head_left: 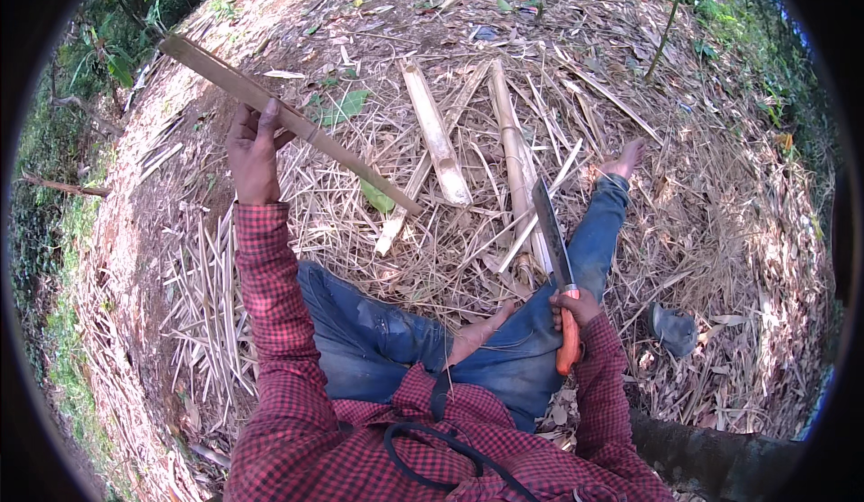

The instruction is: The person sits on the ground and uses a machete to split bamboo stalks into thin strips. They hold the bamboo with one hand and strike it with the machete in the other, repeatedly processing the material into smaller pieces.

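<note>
My left hand is closed around a long split bamboo piece, raised at the left and slanting down toward the middle. In my right hand is a machete by its orange handle, the dark blade pointing up and away over my right shin. Between my legs and beyond them lie a split bamboo length with its pale inside showing and a longer bamboo piece. Another bamboo strip lies slantwise, partly under the others. Neither the blade nor my right hand touches the held bamboo.
A heap of thin bamboo strips lies at my left. A grey rounded object sits right of my right knee. Dry leaves and shavings cover the ground around my outstretched right leg. A thin sapling stands at the far right.
</note>
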A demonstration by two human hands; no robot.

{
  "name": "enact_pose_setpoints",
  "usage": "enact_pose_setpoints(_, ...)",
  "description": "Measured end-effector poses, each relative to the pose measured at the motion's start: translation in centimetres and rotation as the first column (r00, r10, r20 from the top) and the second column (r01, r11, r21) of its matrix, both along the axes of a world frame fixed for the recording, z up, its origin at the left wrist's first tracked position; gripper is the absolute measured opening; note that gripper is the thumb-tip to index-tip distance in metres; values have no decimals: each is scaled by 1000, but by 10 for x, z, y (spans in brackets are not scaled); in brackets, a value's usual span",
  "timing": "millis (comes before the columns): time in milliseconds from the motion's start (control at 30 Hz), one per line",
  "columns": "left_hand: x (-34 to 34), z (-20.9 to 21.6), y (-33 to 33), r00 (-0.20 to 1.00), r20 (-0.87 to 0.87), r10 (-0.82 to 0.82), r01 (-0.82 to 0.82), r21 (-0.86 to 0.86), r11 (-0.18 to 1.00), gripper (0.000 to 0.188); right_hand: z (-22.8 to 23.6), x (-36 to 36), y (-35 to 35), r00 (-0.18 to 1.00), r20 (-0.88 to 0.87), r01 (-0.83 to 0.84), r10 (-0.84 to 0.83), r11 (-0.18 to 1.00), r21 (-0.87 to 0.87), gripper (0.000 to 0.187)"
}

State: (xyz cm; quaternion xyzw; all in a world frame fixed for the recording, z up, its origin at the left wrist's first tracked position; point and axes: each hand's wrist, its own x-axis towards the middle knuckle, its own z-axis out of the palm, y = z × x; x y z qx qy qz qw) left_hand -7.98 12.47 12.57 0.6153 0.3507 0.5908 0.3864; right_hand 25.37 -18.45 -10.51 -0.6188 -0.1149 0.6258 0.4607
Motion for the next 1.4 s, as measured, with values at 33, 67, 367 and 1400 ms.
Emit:
enact_pose_setpoints(33, -5, 5, 4, 1000, 4, 7, -7, 45, 999, 27, 0, 1, -1, 1000, -1, -11, 11, 1000, 8, 15)
enact_pose_setpoints(67, -7, 8, 6, 1000, -13, 15, -14, 76, 997, 26, 6, -3, 1, 1000, 29, -2, 2, 1000, -8, 14)
enact_pose_setpoints(367, 5, -98, 51, 988, -61, -144, 144, -11, 990, 30, 28, -30, -12, 898, 439, -71, -7, 985, 159, 19)
enact_pose_setpoints(1400, 38, -92, -16, 963, -268, -42, 87, 161, 983, 25, 232, -145, 147, 673, 736, -544, -69, 629, 556, 37)
